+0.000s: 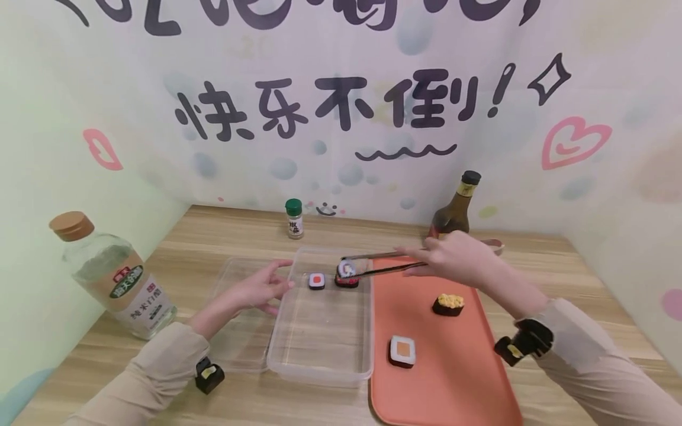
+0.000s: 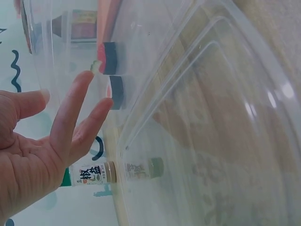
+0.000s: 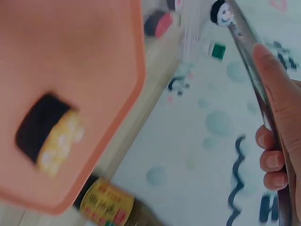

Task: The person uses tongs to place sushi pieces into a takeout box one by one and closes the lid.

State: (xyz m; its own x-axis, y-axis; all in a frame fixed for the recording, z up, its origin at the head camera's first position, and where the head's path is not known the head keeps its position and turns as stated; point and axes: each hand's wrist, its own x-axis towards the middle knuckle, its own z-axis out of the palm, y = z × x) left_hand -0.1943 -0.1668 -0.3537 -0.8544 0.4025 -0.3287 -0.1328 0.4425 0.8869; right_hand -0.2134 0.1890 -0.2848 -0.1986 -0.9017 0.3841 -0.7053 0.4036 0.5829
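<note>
Sushi roll [image 1: 347, 268] was clamped in tongs [image 3: 284, 207] gripped by the right hand [image 1: 453, 255], over the clear container [image 1: 319, 374]. The roll partly hid a red-topped piece [image 1: 348, 282] in the head view. The left hand [image 1: 261, 290], fingers extended, was at the container's left wall; contact could not be confirmed. The right hand screened the base of the brown bottle [image 1: 453, 214]. Left of the container, a transparent panel [image 1: 240, 355] was hard to make out.

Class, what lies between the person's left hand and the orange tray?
In the head view, the clear plastic container lies between the left hand and the orange tray; sushi pieces sit inside.
</note>
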